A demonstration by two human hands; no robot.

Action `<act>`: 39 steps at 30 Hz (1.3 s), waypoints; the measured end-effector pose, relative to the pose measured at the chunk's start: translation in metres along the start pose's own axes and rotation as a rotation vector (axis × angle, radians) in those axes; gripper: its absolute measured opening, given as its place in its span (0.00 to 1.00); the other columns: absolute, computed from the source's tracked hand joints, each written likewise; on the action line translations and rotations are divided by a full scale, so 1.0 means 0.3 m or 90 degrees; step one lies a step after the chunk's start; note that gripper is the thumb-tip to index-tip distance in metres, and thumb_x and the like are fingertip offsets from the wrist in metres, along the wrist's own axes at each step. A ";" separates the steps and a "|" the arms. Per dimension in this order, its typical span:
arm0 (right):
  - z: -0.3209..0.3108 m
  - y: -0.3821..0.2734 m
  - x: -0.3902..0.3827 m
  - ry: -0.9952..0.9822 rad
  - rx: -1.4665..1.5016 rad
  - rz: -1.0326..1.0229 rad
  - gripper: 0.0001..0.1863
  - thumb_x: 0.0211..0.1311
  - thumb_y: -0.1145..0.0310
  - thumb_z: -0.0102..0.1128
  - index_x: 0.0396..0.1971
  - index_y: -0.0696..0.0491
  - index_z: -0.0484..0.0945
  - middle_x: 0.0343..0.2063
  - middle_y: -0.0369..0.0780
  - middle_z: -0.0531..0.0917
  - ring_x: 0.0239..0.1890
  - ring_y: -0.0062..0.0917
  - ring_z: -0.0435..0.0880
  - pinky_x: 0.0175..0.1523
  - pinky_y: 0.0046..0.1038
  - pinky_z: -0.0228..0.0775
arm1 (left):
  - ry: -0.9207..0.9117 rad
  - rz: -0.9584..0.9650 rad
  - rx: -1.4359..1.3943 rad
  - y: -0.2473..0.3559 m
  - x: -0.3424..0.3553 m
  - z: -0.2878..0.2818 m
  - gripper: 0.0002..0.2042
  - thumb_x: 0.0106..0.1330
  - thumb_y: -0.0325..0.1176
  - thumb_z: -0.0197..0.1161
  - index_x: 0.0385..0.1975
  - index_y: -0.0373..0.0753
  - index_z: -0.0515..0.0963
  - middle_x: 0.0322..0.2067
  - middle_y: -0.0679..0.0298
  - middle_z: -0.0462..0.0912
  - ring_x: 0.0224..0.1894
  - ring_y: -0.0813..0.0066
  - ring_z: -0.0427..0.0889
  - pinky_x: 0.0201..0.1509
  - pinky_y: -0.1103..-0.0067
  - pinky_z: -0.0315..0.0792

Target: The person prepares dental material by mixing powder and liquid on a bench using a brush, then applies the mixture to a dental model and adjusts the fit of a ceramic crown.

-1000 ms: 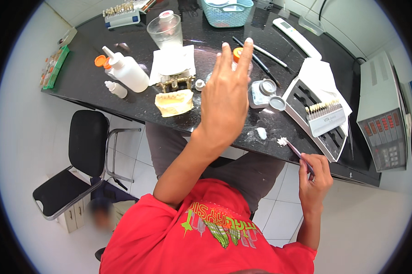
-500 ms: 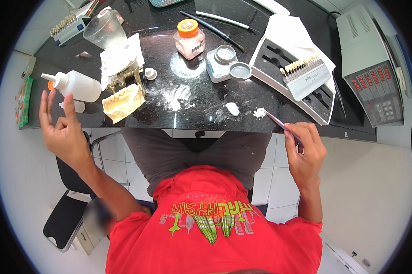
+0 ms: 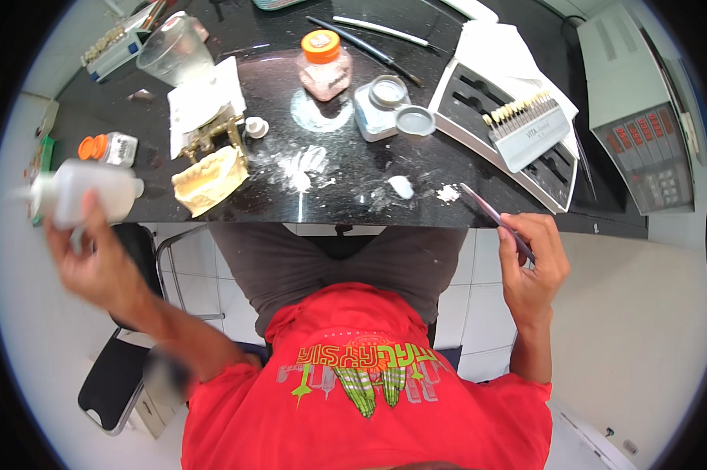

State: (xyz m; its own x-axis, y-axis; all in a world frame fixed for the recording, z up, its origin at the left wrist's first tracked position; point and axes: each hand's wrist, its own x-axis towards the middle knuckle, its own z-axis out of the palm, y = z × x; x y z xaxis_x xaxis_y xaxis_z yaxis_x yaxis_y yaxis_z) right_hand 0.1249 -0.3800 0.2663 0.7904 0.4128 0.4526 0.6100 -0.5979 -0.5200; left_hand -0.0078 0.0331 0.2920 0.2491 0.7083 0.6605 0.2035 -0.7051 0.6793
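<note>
My left hand (image 3: 103, 270) is wrapped round a white plastic squeeze bottle (image 3: 95, 192), lifted and tilted at the table's left edge and blurred by motion. Between the fingers of my right hand (image 3: 537, 258) is a slim lilac instrument (image 3: 490, 210). Its tip points at a small crumbly white powder heap (image 3: 448, 193), slightly apart from it. A smooth white dollop (image 3: 401, 186) lies left of that heap, and smeared white powder (image 3: 302, 168) further left. Nearer my left hand is a yellowish dental cast (image 3: 208, 184) beside a brass articulator (image 3: 216, 137).
Behind the powder stand an orange-lidded jar (image 3: 323, 66) and an open jar (image 3: 378, 108). A tooth shade guide (image 3: 533, 133) lies on a white case (image 3: 455, 125) at right, near a control unit (image 3: 643, 133). Another orange-capped jar (image 3: 110, 149) and a clear cup (image 3: 177, 55) are at left.
My left hand, open before, has taken the squeeze bottle off the table and raised it leftward, uncovering the orange-capped jar. My right hand has drawn the instrument's tip back from the powder heap.
</note>
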 end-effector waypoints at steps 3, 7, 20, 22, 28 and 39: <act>0.010 -0.015 0.010 -0.015 0.004 -0.008 0.11 0.55 0.83 0.69 0.38 0.55 0.85 0.32 0.37 0.83 0.20 0.17 0.77 0.21 0.20 0.64 | 0.004 0.089 -0.172 0.082 -0.070 -0.054 0.32 0.67 0.40 0.69 0.64 0.25 0.68 0.48 0.42 0.83 0.50 0.57 0.85 0.57 0.69 0.79; 0.019 0.002 0.000 -0.020 0.013 -0.009 0.11 0.54 0.82 0.69 0.38 0.55 0.85 0.32 0.37 0.83 0.20 0.17 0.78 0.22 0.19 0.68 | -0.221 0.024 -0.238 0.167 -0.294 -0.046 0.44 0.58 0.53 0.75 0.66 0.25 0.66 0.50 0.46 0.78 0.43 0.60 0.84 0.44 0.73 0.79; -0.033 0.022 0.001 0.030 0.048 0.022 0.11 0.55 0.84 0.68 0.38 0.56 0.85 0.32 0.38 0.83 0.22 0.14 0.76 0.22 0.18 0.64 | -0.604 0.139 -0.138 0.338 -0.470 0.115 0.31 0.48 0.33 0.82 0.55 0.34 0.79 0.44 0.54 0.83 0.41 0.57 0.86 0.42 0.68 0.81; -0.035 0.028 -0.002 0.031 0.054 0.018 0.11 0.55 0.84 0.68 0.38 0.56 0.85 0.32 0.38 0.83 0.22 0.14 0.76 0.22 0.18 0.64 | -0.608 0.155 -0.123 0.359 -0.462 0.118 0.30 0.51 0.35 0.81 0.55 0.32 0.79 0.42 0.54 0.83 0.38 0.57 0.86 0.40 0.68 0.81; -0.035 0.036 -0.001 0.033 0.059 0.012 0.11 0.54 0.84 0.68 0.37 0.56 0.85 0.32 0.38 0.83 0.21 0.14 0.76 0.22 0.18 0.65 | -0.642 0.161 -0.063 0.412 -0.436 0.117 0.30 0.55 0.38 0.78 0.56 0.29 0.78 0.42 0.52 0.82 0.37 0.56 0.86 0.39 0.68 0.81; -0.042 0.044 -0.003 0.038 0.061 0.015 0.11 0.54 0.84 0.68 0.38 0.56 0.85 0.32 0.37 0.82 0.20 0.13 0.73 0.21 0.18 0.62 | -0.653 0.195 0.007 0.460 -0.403 0.116 0.29 0.56 0.39 0.77 0.55 0.29 0.78 0.41 0.54 0.82 0.36 0.57 0.86 0.37 0.69 0.80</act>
State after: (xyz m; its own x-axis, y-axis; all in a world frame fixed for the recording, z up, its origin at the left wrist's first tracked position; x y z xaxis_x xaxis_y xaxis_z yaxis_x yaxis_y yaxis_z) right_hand 0.1315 -0.3969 0.2680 0.8013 0.3564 0.4805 0.5965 -0.5377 -0.5959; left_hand 0.0230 -0.1512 0.2949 0.9672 0.1367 0.2142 0.0043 -0.8517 0.5240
